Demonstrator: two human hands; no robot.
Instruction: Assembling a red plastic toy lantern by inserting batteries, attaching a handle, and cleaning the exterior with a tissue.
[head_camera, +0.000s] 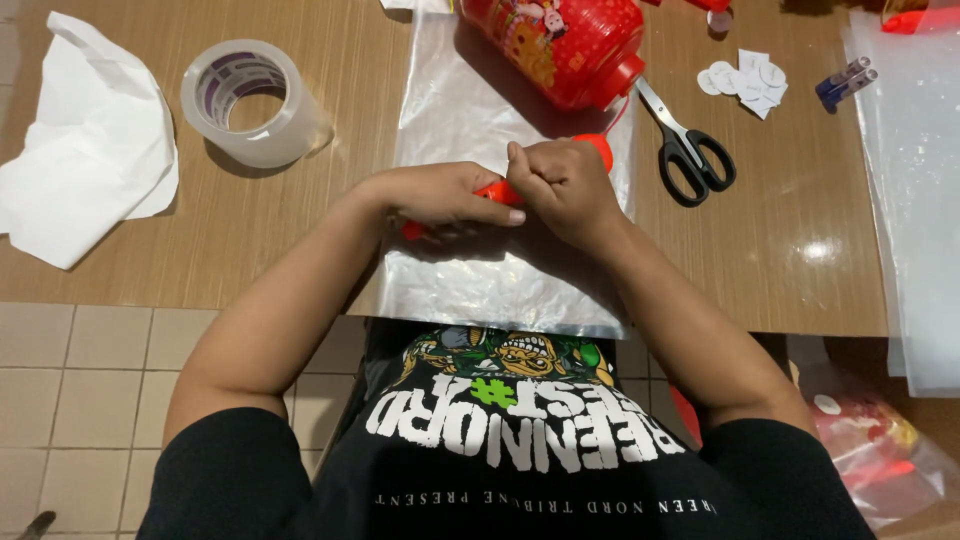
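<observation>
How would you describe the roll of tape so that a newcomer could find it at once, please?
Start at the wooden table and look at its left half. Between the crumpled white paper and the clear plastic sheet stands the tape roll: the only ring, wide and see-through.

The counter (790, 250) is showing a light brown wood grain with fine streaks. Lying on the counter, the plastic sheet (470, 270) is looking clear and silvery. Above that sheet, the lantern (560, 40) is glowing red with yellow and pink printed figures. Right of the lantern, the scissors (690, 150) are showing black handles and steel-grey blades, and the paper discs (745, 82) beyond them are white. Left of the lantern, the tape roll (250, 100) is looking clear with a purple-printed white core, and the crumpled paper (80, 150) is plain white. The tube (498, 190) on the sheet is bright orange-red.
</observation>
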